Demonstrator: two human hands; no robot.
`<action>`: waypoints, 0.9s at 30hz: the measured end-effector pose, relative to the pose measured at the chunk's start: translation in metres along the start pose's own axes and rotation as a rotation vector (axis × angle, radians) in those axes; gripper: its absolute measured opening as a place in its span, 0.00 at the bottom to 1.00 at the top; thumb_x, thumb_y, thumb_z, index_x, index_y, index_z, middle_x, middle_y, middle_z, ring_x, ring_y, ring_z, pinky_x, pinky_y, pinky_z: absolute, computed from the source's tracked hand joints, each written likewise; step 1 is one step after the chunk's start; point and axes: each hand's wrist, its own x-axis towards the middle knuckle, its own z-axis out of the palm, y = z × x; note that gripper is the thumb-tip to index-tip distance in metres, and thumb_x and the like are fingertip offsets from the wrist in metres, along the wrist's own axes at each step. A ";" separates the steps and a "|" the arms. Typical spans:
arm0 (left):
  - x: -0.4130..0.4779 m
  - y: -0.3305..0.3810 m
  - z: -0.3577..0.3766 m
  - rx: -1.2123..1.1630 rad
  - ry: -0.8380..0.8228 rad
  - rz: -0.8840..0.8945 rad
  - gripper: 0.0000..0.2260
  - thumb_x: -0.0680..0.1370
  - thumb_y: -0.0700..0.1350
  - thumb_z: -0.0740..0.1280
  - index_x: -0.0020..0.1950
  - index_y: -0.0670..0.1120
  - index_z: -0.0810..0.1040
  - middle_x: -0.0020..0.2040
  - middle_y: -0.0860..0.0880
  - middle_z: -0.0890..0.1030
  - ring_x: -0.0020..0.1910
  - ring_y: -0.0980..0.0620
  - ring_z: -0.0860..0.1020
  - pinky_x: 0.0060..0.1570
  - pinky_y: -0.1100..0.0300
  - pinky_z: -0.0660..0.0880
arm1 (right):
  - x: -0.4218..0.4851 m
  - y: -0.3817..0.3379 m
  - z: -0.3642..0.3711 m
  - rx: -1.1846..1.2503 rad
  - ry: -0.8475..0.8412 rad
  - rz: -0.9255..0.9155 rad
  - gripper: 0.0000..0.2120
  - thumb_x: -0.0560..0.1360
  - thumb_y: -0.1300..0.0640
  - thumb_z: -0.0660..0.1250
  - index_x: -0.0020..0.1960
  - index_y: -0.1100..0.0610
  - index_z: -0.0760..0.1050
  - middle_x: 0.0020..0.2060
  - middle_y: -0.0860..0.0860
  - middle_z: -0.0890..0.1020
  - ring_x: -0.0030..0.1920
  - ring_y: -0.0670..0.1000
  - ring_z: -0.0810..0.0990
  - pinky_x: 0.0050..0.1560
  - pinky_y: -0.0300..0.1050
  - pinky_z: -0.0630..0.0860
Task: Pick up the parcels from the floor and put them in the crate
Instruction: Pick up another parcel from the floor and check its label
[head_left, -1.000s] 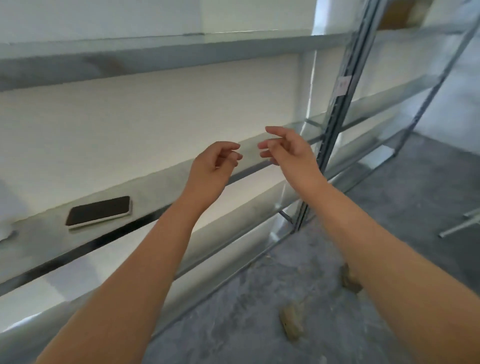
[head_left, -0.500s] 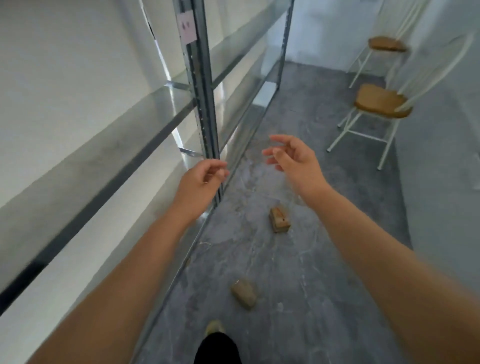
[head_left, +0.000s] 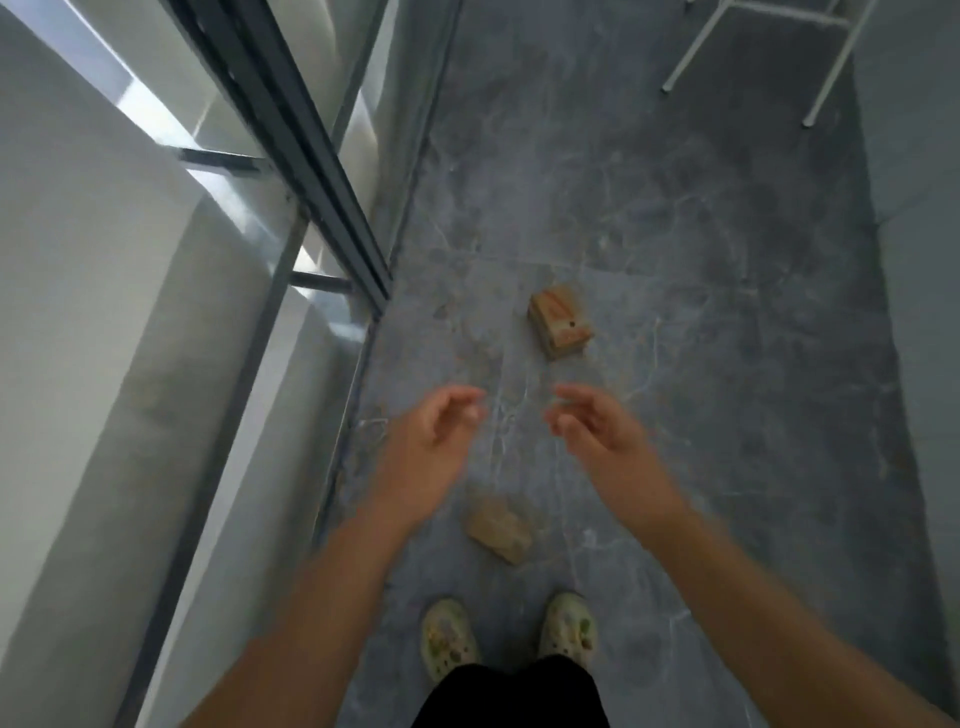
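Two small brown parcels lie on the grey floor. A box-shaped parcel (head_left: 560, 322) with reddish markings sits farther away, just beyond my fingertips. A plainer tan parcel (head_left: 498, 529) lies close to my feet, below and between my two forearms. My left hand (head_left: 428, 444) hangs above the floor with loosely curled fingers and holds nothing. My right hand (head_left: 597, 428) is beside it, fingers relaxed and empty. Neither hand touches a parcel. No crate is in view.
A metal shelving rack (head_left: 291, 135) with white panels runs along the left, its upright post meeting the floor near the far parcel. White chair legs (head_left: 826, 67) stand at the top right. My two shoes (head_left: 449, 636) are at the bottom centre.
The view has swung from the shelves down to the floor. Both hands have come lower, over the parcels, still empty. The parcels and my feet have come fully into view.
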 end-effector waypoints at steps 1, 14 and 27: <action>0.011 -0.035 0.012 0.014 -0.030 -0.046 0.06 0.78 0.37 0.64 0.52 0.46 0.76 0.43 0.54 0.80 0.38 0.73 0.77 0.43 0.78 0.70 | 0.011 0.034 0.007 -0.005 -0.012 0.042 0.14 0.76 0.66 0.63 0.50 0.47 0.72 0.41 0.46 0.80 0.39 0.38 0.78 0.44 0.34 0.72; 0.080 -0.416 0.146 0.118 -0.051 -0.536 0.10 0.78 0.37 0.64 0.58 0.39 0.77 0.48 0.47 0.79 0.51 0.49 0.79 0.46 0.71 0.72 | 0.061 0.429 0.071 -0.201 -0.022 0.533 0.17 0.76 0.63 0.64 0.64 0.57 0.71 0.61 0.52 0.72 0.59 0.46 0.70 0.59 0.38 0.67; 0.089 -0.394 0.181 -0.071 0.083 -0.622 0.11 0.79 0.54 0.62 0.53 0.47 0.73 0.47 0.53 0.77 0.42 0.62 0.74 0.35 0.70 0.68 | 0.066 0.427 0.083 0.252 0.228 0.779 0.19 0.80 0.46 0.53 0.70 0.43 0.64 0.66 0.46 0.72 0.64 0.48 0.72 0.68 0.55 0.69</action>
